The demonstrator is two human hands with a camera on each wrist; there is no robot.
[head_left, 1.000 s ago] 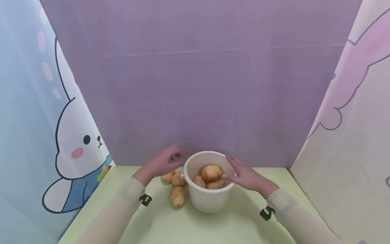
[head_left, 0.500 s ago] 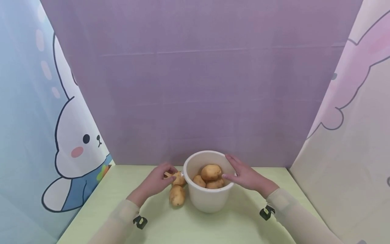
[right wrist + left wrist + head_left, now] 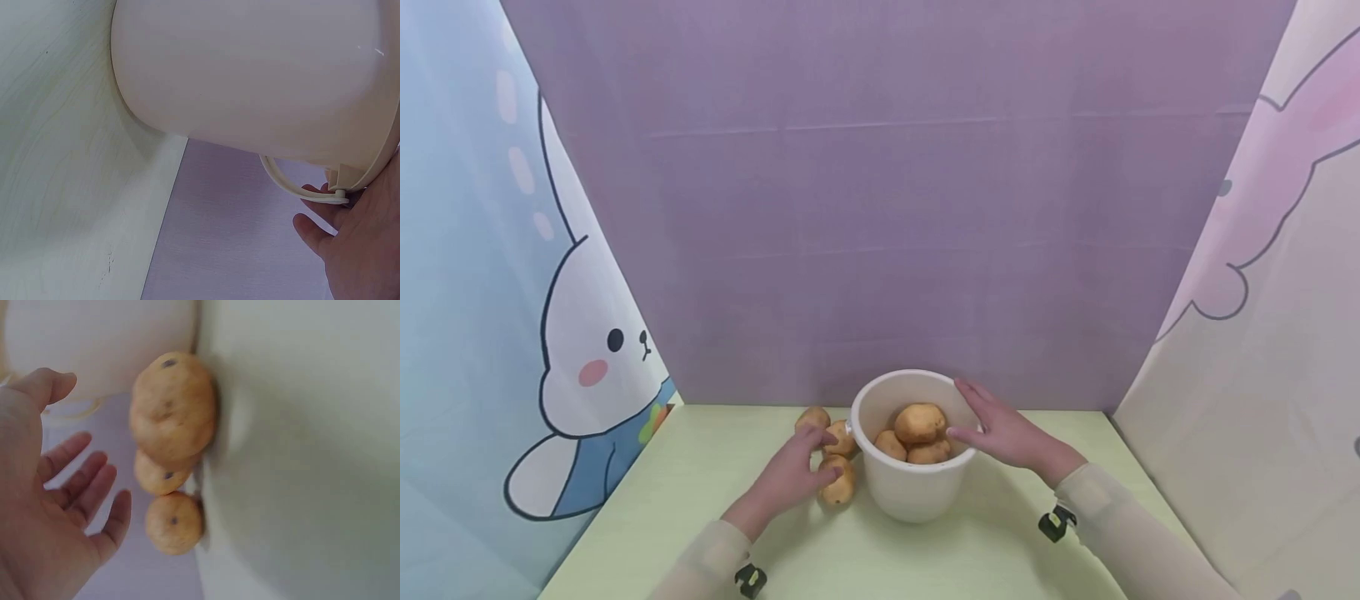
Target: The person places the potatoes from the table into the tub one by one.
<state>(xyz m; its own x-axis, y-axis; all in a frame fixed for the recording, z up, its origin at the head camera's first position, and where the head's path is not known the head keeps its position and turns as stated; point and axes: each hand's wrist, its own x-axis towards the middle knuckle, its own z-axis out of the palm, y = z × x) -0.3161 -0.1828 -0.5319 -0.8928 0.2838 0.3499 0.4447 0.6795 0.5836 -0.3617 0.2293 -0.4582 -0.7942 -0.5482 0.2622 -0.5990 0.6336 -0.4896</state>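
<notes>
A white bucket [image 3: 913,496] stands upright on the table, with several potatoes [image 3: 921,424] visible inside. My right hand [image 3: 1011,437] holds its right rim, thumb over the inner side. In the right wrist view, the other fingers lie outside, by the bucket's handle [image 3: 290,187]. Three loose potatoes lie left of the bucket: a front one [image 3: 841,493], a middle one [image 3: 842,436] and a back one [image 3: 814,417]. Over them reaches my left hand [image 3: 782,477], thumb and fingers spread. The left wrist view shows a gap between this hand [image 3: 56,525] and the potatoes.
The pale green table [image 3: 842,558] ends at a purple backdrop [image 3: 887,208]. Printed cloth walls flank it, a rabbit-patterned one [image 3: 587,350] on the left and a pink-patterned one [image 3: 1262,400] on the right.
My left hand has come down from above the back potato and drawn nearer to me, towards the front potato. The right hand and the bucket have stayed in place.
</notes>
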